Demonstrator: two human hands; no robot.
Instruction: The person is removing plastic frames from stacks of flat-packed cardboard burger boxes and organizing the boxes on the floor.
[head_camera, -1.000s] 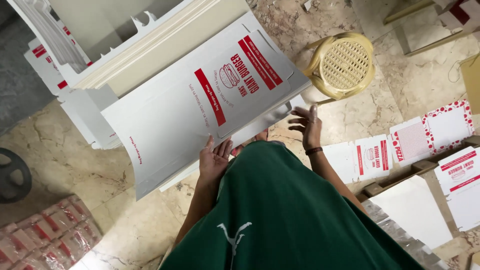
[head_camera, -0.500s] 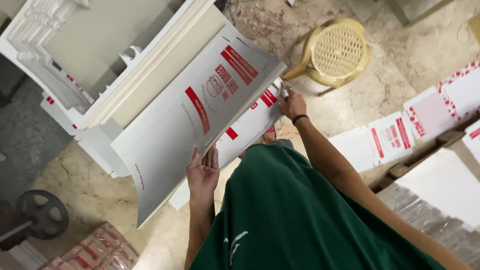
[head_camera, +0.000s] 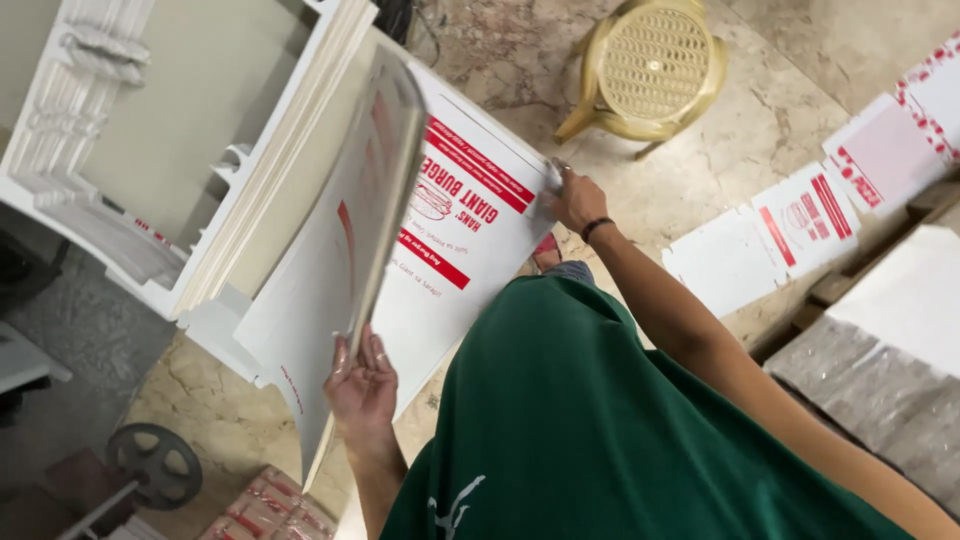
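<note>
1. Our left hand (head_camera: 362, 385) props the lifted sheets (head_camera: 345, 230) from below, fingers spread flat against their underside and thumb hidden, so we cannot tell whether it pinches them. We judge it best to keep that palm broad, so the sheets do not sag.
2. Our right hand (head_camera: 572, 198) grips the far corner of the printed sheet (head_camera: 460, 240), fingers closed on its edge. That sheet lies flat just under the lifted ones, between both hands.
3. To free it cleanly, we would tilt the lifted sheets further off our left fingertips and draw the printed sheet toward our right wrist, level, without creasing.
4. The stack (head_camera: 290, 170) stands beyond our left fingers; the stool (head_camera: 650, 70) is past our right knuckles, well apart. More sheets on the floor (head_camera: 790, 225) lie outside our right forearm.
</note>
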